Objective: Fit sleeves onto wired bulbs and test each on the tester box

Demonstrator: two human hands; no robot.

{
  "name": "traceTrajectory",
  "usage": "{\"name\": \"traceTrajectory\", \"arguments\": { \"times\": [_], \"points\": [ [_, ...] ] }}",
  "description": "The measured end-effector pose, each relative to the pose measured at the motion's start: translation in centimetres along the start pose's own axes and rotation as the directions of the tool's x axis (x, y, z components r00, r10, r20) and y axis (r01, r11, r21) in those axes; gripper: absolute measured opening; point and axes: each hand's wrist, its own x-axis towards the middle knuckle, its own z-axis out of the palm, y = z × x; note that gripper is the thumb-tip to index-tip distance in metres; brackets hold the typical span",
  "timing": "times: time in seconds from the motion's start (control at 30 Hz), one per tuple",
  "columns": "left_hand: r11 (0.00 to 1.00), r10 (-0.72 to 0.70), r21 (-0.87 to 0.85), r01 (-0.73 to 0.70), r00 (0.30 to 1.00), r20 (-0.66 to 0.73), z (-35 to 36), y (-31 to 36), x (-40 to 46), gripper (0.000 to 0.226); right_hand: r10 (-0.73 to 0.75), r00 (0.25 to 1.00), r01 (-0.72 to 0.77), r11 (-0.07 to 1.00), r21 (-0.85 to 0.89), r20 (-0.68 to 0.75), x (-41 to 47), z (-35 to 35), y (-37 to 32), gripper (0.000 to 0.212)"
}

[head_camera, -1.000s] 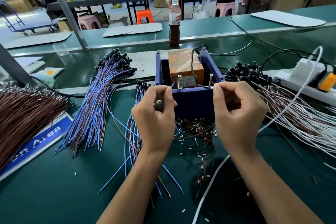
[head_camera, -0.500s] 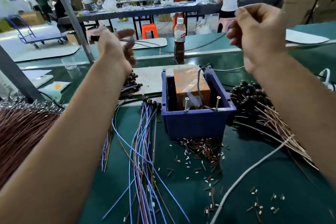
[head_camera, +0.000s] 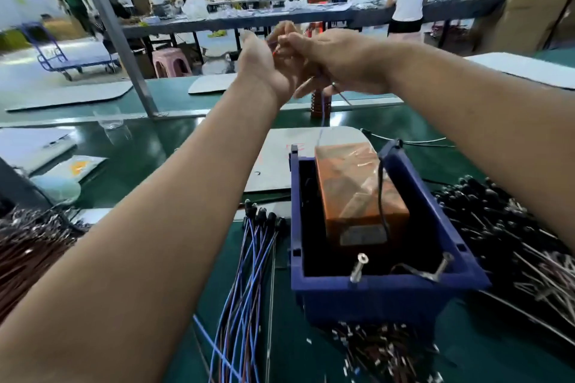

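A green workbench runs across the scene. On it, near and right of centre, sits the blue tester box, with blue wired bulbs lying just left of it. Raised above the far side of the box, the left hand and right hand meet, fingers pinched narrow around one thin wire that hangs down between them. It looks light and limp, so it is probably best held close to the end being fitted. Blur hides any sleeve.
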Motion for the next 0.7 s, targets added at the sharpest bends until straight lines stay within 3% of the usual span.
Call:
{"name": "traceTrajectory", "arguments": {
  "times": [0.07, 0.13, 0.27, 0.37, 0.47, 0.57, 0.63, 0.7],
  "points": [
    [0.997, 0.003, -0.079, 0.001, 0.998, 0.056, -0.4, 1.2, 1.8, 0.079, -0.020, 1.000, 0.017, 0.985, 0.174, 0.016, 1.8, -1.3, 1.4, 0.040],
    [0.993, 0.068, -0.098, -0.065, 0.997, 0.029, -1.5, 2.5, 4.0, 0.076, -0.025, 0.998, 0.033, 0.985, 0.167, -0.053, 3.5, -2.8, 2.9, 0.033],
    [0.978, 0.206, 0.011, -0.209, 0.951, -0.229, -5.0, 3.7, 7.8, 0.050, -0.005, 0.975, -0.045, 0.975, -0.219, -0.223, 5.5, -3.8, 7.2, 0.041],
    [0.961, 0.258, 0.184, -0.204, 0.902, -0.346, -8.1, 3.0, 9.3, 0.022, 0.061, 0.988, -0.128, 0.832, -0.539, -0.142, 5.5, -3.3, 11.4, 0.036],
    [0.941, 0.220, 0.331, -0.076, 0.880, -0.422, -11.0, 1.3, 10.2, 0.024, 0.252, 0.965, -0.140, 0.718, -0.682, 0.068, 5.3, -2.1, 14.8, 0.033],
    [0.906, 0.067, 0.400, 0.139, 0.885, -0.461, -12.8, -0.5, 9.9, 0.019, 0.342, 0.929, -0.130, 0.658, -0.742, 0.140, 4.8, -0.9, 16.6, 0.021],
    [0.825, 0.003, 0.497, 0.267, 0.880, -0.476, -13.3, -1.3, 9.4, 0.012, 0.291, 0.947, -0.084, 0.630, -0.772, 0.134, 4.6, -0.6, 17.1, 0.017],
    [0.657, 0.005, 0.647, 0.388, 0.855, -0.518, -13.2, -1.9, 9.2, 0.013, 0.253, 0.961, -0.075, 0.631, -0.772, 0.113, 4.4, -0.6, 17.3, 0.014]
  ]
}}
